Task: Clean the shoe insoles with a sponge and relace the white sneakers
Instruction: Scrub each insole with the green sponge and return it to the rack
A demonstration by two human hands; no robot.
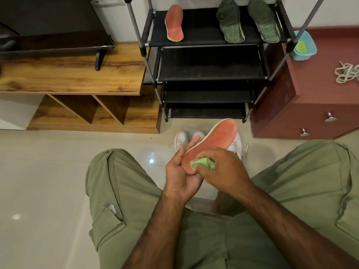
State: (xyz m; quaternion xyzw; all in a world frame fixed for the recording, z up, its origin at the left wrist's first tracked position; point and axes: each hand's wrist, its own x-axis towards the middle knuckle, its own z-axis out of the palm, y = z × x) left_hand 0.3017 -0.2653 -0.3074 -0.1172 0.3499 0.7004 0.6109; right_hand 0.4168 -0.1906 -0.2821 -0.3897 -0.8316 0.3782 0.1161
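Between our knees, above the tiled floor (48, 171), our left hand (181, 171) holds the heel end of an orange insole (215, 140) from beneath, thumb on its edge. Our right hand (223, 167) grips a green sponge (202, 164) and presses it onto that heel. White sneakers (181, 139) stand on the floor just beyond. A second orange insole (174, 24) lies atop the shoe rack (204, 42).

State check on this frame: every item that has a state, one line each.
held insole: orange, heel gripped in left hand, toe raised over sneakers
sponge: green, squeezed in right hand, pressed on held insole
rack insole: orange, flat on top shelf
green insoles: two, side by side, same shelf
sneakers: on floor, partly hidden
laces: loose heap on cabinet
tub: upright on cabinet, yellow-green thing inside
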